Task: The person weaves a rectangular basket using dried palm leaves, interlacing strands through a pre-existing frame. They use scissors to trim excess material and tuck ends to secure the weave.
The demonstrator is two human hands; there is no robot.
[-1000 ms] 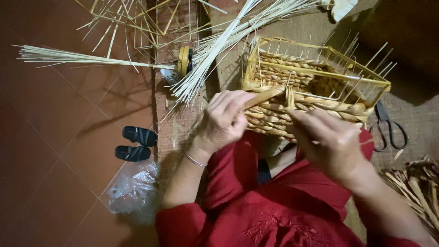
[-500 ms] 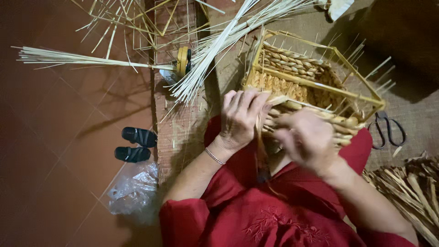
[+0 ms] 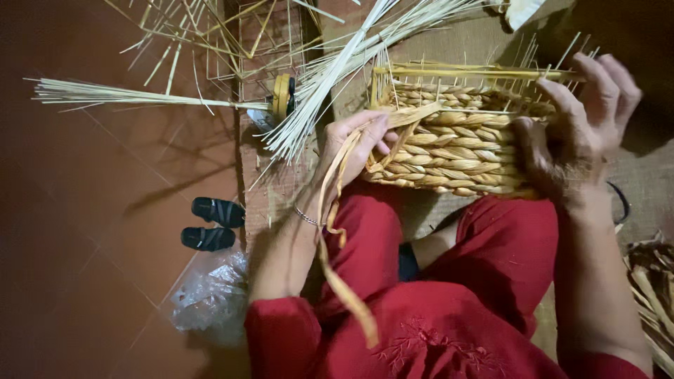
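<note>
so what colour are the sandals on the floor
Black, a pair of sandals lying on the reddish-brown floor, shown in the head view.

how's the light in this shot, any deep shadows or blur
Head view: warm, dim light; the woven basket and left hand are well lit and fairly sharp. The right hand is slightly soft. The top right corner and lower left floor fall into dark shadow; the sandals show little detail.
</note>
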